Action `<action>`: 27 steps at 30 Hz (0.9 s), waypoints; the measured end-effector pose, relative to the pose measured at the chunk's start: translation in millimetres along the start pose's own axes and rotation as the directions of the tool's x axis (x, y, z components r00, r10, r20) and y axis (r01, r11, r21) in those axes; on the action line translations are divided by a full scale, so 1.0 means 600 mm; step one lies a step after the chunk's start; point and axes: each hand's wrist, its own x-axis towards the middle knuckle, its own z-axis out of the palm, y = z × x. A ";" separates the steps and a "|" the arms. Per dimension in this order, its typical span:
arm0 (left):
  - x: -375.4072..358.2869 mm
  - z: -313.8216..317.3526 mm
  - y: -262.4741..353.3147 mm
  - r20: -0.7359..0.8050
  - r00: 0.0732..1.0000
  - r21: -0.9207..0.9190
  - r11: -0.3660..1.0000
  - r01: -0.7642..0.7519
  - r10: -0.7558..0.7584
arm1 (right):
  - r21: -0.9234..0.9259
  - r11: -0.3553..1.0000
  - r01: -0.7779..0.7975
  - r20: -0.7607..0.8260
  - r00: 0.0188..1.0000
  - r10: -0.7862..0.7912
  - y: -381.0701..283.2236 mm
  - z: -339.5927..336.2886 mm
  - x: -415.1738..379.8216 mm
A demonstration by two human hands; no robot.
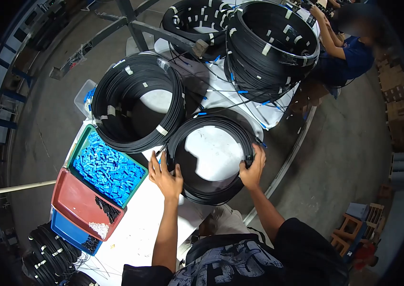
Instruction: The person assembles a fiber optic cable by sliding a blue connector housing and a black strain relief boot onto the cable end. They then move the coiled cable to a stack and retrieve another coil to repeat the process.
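A coil of black cable (211,194) lies on the white table, close to my body. At its left side is my left hand (166,175), fingers apart, the thumb near the coil's edge. My right hand (253,168) grips the right side of the coil, thumb on the inner side and fingers outside. Blue connector tips stick out at the coil's top and right edge. Just beyond, to the upper left, stands a taller stack of black cable coils (137,102) with white tags.
A green tray (133,164) of blue parts, a red tray (75,193) and a blue tray (71,232) line the left edge. Further cable stacks (271,50) stand at the back. A metal frame (137,33) rises behind. A co-worker (354,55) is at the upper right.
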 end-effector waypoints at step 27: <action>-0.075 -0.043 -0.052 0.446 0.871 -0.578 0.675 0.458 -0.208 | 0.302 0.884 -0.357 0.193 0.931 0.310 0.040 -0.002 -0.022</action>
